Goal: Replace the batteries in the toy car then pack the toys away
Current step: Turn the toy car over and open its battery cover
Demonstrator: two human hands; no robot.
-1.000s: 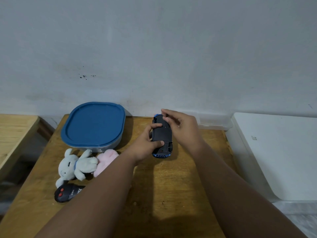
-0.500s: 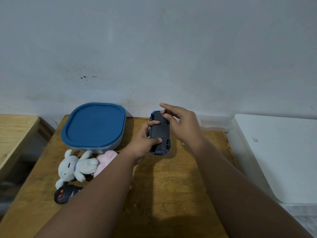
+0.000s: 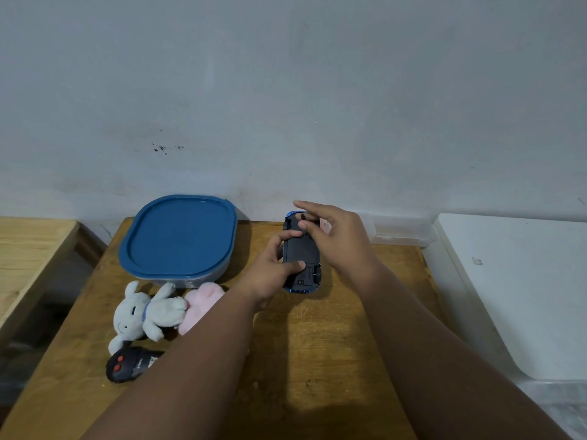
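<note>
Spread wider than before, the right hand (image 3: 344, 241) is laid on the far end of the toy car (image 3: 301, 250) gripped by the left hand (image 3: 270, 276).

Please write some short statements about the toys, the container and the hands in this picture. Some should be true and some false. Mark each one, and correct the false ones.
1. The blue toy car is turned with its black underside up. True.
2. The left hand grips the car. True.
3. The round-cornered container stands open, with its lid off. False: the blue lid sits on the grey container.
4. The remote control lies on top of the lid. False: the black remote control with red buttons lies on the wooden table.
5. The white plush toy lies against a pink plush toy. True.
</note>
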